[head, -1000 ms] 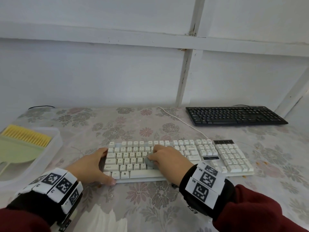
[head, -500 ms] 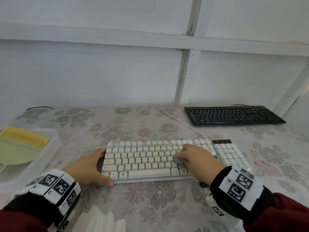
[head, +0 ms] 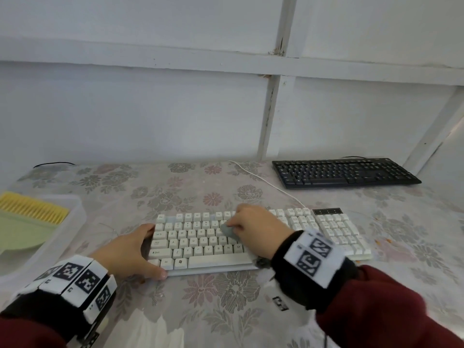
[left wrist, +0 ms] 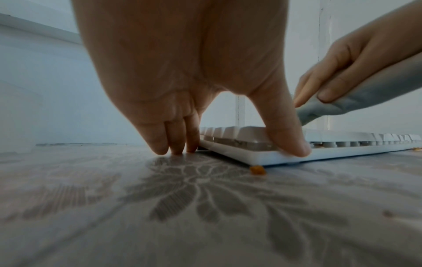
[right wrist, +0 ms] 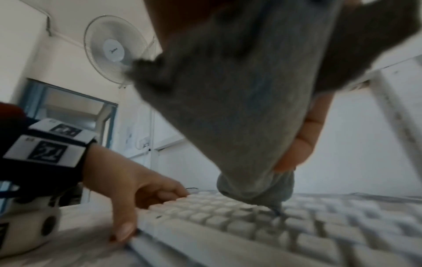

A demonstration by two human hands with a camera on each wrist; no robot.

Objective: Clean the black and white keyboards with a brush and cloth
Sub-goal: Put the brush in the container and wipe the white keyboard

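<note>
the right hand (head: 253, 229) has its fingers curled round a bunched grey cloth (head: 229, 232), pressing it on the upper middle keys of the white keyboard (head: 200, 249). the left hand (head: 128, 249), fingers straight, braces that keyboard's left end, thumb on its near edge. the black keyboard (head: 344, 172) lies at the back right of the surface (head: 226, 297); the brush (head: 32, 210) sits in a clear tray (head: 76, 214) at the far left

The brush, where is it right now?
In the head view the brush lies in the clear tray at the table's left edge, to the left of the white keyboard that the left hand steadies.
</note>
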